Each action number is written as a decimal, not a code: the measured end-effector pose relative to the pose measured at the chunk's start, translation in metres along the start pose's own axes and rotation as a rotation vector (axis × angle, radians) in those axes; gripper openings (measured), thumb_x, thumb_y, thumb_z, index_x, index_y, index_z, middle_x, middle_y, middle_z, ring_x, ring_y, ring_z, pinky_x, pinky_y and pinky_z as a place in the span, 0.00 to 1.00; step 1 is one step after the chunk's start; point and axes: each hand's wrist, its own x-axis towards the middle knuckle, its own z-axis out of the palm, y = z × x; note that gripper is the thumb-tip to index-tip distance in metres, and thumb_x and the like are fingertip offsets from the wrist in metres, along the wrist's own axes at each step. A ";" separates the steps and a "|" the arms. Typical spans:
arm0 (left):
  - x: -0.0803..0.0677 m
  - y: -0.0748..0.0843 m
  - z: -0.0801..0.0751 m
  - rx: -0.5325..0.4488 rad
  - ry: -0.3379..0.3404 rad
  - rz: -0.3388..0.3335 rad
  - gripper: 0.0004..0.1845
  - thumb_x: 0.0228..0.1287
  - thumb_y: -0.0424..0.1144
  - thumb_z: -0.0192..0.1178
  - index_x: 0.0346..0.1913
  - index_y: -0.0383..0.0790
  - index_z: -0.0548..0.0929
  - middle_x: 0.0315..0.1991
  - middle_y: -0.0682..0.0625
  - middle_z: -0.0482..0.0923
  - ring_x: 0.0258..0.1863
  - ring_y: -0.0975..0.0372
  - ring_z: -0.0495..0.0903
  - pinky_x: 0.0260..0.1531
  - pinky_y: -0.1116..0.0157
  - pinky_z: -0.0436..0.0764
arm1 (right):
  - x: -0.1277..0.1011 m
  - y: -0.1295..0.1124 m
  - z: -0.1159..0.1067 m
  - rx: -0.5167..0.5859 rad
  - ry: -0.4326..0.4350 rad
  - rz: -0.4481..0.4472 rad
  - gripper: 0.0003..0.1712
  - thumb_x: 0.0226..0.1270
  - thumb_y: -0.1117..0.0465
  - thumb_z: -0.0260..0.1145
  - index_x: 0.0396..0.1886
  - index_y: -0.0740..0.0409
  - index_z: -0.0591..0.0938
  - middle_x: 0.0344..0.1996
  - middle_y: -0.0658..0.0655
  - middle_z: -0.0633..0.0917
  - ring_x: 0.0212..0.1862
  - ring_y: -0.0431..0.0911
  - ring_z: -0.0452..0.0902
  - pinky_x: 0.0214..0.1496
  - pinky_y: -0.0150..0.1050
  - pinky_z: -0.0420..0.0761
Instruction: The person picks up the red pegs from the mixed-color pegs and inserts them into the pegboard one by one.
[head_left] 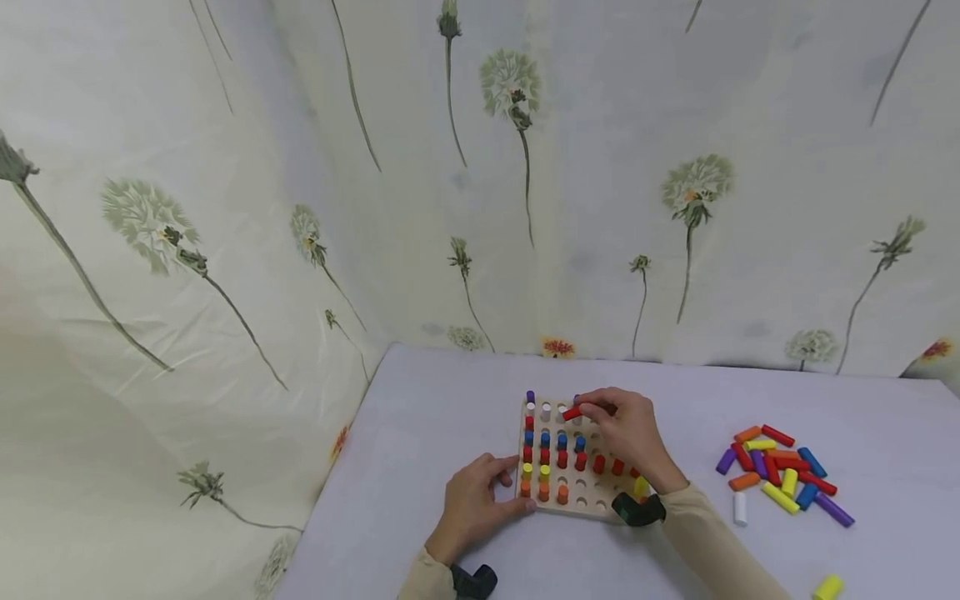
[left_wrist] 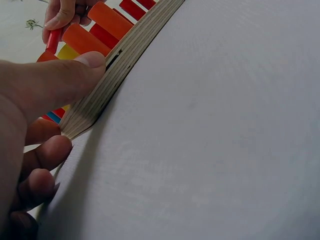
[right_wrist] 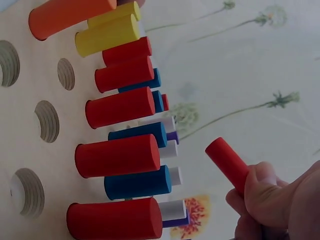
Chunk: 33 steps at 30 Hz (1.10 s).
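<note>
A wooden pegboard carries rows of coloured pegs, with orange and yellow at the front, then red and blue, and white and purple at the back. Its near left corner is held by my left hand, the thumb against the front edge and the fingers at the left side. My right hand pinches a red peg between thumb and fingers. That peg is tilted, above the back rows near the white pegs. Part of the board's right side is hidden behind my right hand and wrist.
A loose pile of pegs in several colours lies on the table to the right. A white peg lies beside it, and a yellow peg nearer the front. A flower-patterned cloth hangs behind the table.
</note>
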 end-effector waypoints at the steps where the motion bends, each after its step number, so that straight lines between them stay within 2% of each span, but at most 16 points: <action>1: 0.000 0.000 -0.001 0.002 0.000 0.001 0.35 0.53 0.63 0.79 0.62 0.51 0.88 0.34 0.62 0.78 0.25 0.74 0.63 0.27 0.73 0.61 | 0.001 0.000 0.001 -0.003 -0.007 -0.008 0.08 0.74 0.65 0.70 0.47 0.57 0.92 0.43 0.57 0.93 0.39 0.48 0.82 0.40 0.31 0.80; 11: 0.002 -0.002 -0.004 0.014 0.006 0.028 0.35 0.54 0.64 0.79 0.62 0.52 0.88 0.34 0.61 0.78 0.26 0.74 0.64 0.27 0.74 0.62 | 0.013 -0.006 0.001 -0.057 -0.069 -0.059 0.06 0.74 0.64 0.71 0.45 0.59 0.92 0.39 0.55 0.92 0.38 0.45 0.82 0.40 0.34 0.81; 21: 0.004 -0.002 -0.005 0.010 0.036 0.073 0.34 0.53 0.62 0.80 0.61 0.50 0.89 0.34 0.60 0.80 0.24 0.75 0.63 0.26 0.75 0.61 | 0.029 -0.010 0.008 -0.062 -0.185 -0.094 0.04 0.72 0.64 0.72 0.40 0.56 0.93 0.32 0.50 0.93 0.37 0.42 0.86 0.41 0.38 0.83; 29: 0.002 0.000 -0.002 -0.022 0.010 0.027 0.35 0.53 0.63 0.79 0.61 0.50 0.89 0.34 0.61 0.79 0.24 0.75 0.63 0.26 0.74 0.61 | 0.034 -0.009 0.018 -0.116 -0.265 -0.057 0.04 0.71 0.64 0.74 0.40 0.54 0.93 0.35 0.48 0.93 0.38 0.42 0.84 0.46 0.44 0.85; 33: 0.000 0.001 -0.002 -0.025 0.002 0.010 0.35 0.52 0.62 0.80 0.61 0.50 0.89 0.33 0.62 0.78 0.23 0.74 0.63 0.26 0.74 0.61 | 0.034 -0.010 0.021 -0.143 -0.272 -0.087 0.03 0.71 0.64 0.74 0.39 0.54 0.93 0.35 0.48 0.92 0.38 0.42 0.83 0.46 0.44 0.85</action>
